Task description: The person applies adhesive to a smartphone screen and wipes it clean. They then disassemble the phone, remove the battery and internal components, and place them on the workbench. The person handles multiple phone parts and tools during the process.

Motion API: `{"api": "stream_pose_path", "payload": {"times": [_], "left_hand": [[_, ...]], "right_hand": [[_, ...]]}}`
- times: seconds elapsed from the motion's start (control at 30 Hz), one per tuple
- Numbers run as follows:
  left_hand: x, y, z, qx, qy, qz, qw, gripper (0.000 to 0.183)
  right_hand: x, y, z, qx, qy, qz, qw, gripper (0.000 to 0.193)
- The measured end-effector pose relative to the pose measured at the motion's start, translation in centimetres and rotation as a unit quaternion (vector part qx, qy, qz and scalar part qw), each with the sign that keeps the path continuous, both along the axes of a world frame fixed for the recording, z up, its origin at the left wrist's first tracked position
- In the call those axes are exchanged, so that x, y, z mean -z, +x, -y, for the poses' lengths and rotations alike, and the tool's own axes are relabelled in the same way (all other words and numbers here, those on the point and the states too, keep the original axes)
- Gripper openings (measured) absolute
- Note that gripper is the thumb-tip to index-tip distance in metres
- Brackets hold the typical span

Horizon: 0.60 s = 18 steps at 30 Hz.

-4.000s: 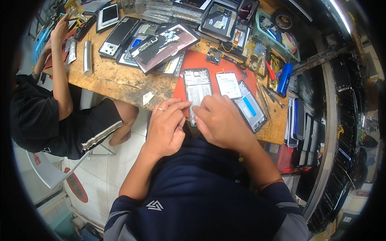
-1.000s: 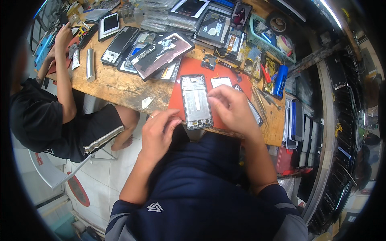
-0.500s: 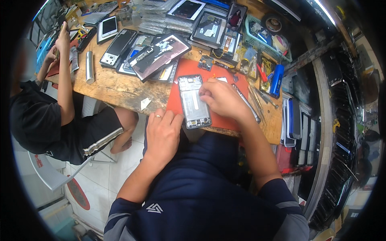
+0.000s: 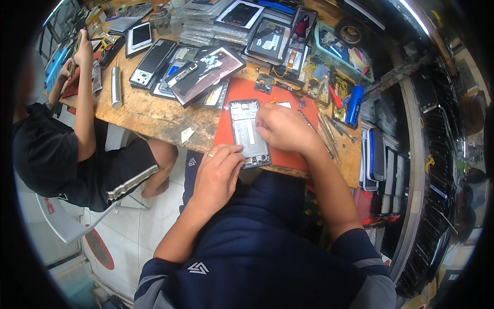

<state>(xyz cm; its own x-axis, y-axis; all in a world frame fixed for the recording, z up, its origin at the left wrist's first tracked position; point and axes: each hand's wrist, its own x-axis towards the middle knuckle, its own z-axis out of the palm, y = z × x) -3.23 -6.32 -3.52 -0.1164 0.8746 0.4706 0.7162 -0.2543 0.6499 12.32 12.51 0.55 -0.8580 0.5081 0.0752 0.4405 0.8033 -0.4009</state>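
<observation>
An opened phone frame (image 4: 251, 129), its silver inner plate and small parts exposed, lies on an orange-red mat (image 4: 224, 121) at the table's near edge. My left hand (image 4: 218, 167), with a ring on one finger, has its bent fingers closed on the frame's lower left edge. Over the frame's right edge is my right hand (image 4: 285, 127), its fingertips curled together in a pinch. Whatever those fingers may hold is hidden. A white piece (image 4: 284, 104) shows partly behind the right hand.
Stacked phone parts (image 4: 206, 74) lie beyond the mat to the left. Screwdrivers (image 4: 334, 134), a blue cylinder (image 4: 354, 105) and a green basket (image 4: 350, 64) are to the right. A metal tube (image 4: 116, 87) stands near another person (image 4: 56, 149) seated at left.
My left hand has shifted right onto the phone frame's lower left edge. The frame sits slightly lower and more to the right. My right hand stays nearly in place.
</observation>
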Motion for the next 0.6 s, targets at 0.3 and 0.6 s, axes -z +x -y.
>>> {"api": "stream_pose_path", "payload": {"times": [0.3, 0.6], "left_hand": [[0.0, 0.0, 0.0, -0.014, 0.022, 0.083, 0.996, 0.014], [-0.3, 0.5, 1.7, 0.024, -0.114, 0.336, 0.935, 0.007]], "right_hand": [[-3.4, 3.6, 3.2, -0.026, -0.239, -0.052, 0.969, 0.016], [-2.0, 2.3, 7.5, 0.011, -0.302, -0.175, 0.937, 0.01]]}}
